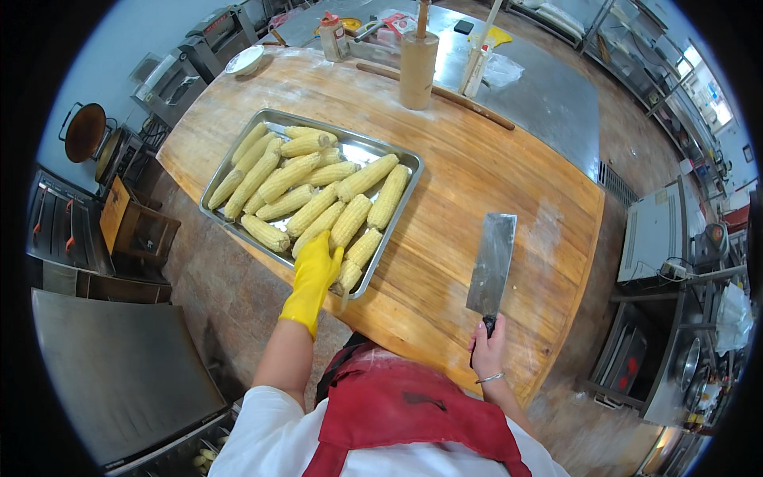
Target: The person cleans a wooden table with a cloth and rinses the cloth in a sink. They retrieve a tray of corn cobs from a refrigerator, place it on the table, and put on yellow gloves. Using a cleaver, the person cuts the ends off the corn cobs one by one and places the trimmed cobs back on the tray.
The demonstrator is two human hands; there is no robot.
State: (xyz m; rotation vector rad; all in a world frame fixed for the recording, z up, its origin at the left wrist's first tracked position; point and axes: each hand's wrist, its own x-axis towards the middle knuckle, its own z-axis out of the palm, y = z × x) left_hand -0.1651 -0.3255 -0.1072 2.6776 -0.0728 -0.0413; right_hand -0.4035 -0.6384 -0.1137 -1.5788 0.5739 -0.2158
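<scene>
A metal tray [414, 173] full of husked corn cobs [288, 177] lies on the wooden table at the left. My left hand [316, 262], in a yellow rubber glove, is at the tray's near edge, touching the cobs there; its fingers are partly hidden among them, so whether it grips one cannot be told. In my bare right hand [490, 346], which wears a bracelet, is the black handle of a cleaver [493, 262]. The cleaver's broad blade points away from me over the table, right of the tray.
Toward the far side of the wooden table [459, 173] are a rolling pin [477, 113], an upright wooden cylinder [417, 74], a white bowl [245, 61] and a red-topped shaker [334, 39]. Beyond stands a steel table [554, 95]. A wooden stool [137, 220] is left; a white appliance [653, 232] is right.
</scene>
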